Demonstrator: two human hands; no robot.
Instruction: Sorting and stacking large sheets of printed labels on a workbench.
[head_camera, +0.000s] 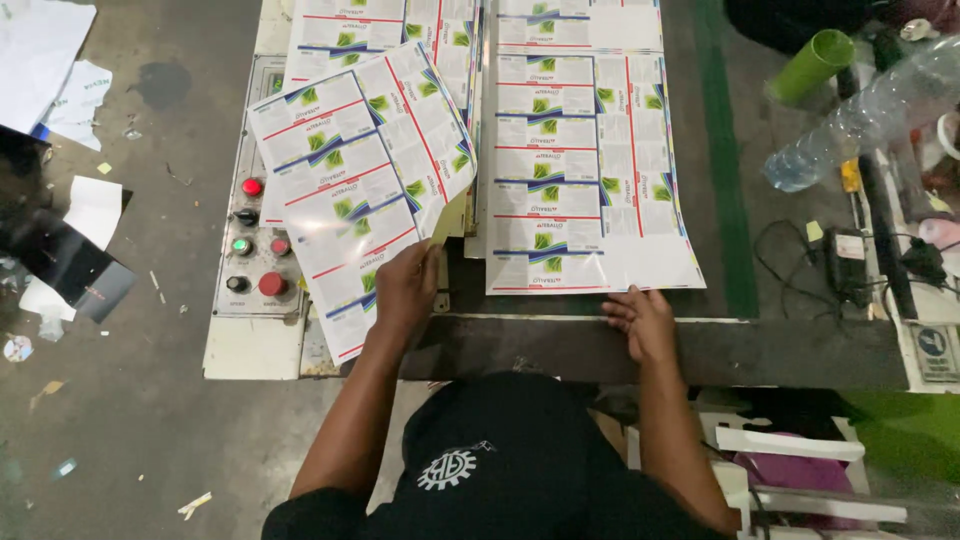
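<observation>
2 hands (405, 285) (640, 322) hold printed sheets (360, 170) (585, 170), top edges cut off.

Bright light is coming down from above and shining on the glossy printed sheets (590, 170). White glare is washing out the print on the lifted sheet (355, 190), mostly near its lower half. The grey floor (130, 400) is looking dim and dull. A soft shadow is lying under the lifted sheet. The clear plastic bottle (860, 110) at the right edge is looking stretched and a bit blurry. The corners are bending a little. The middle is looking sharp.
</observation>
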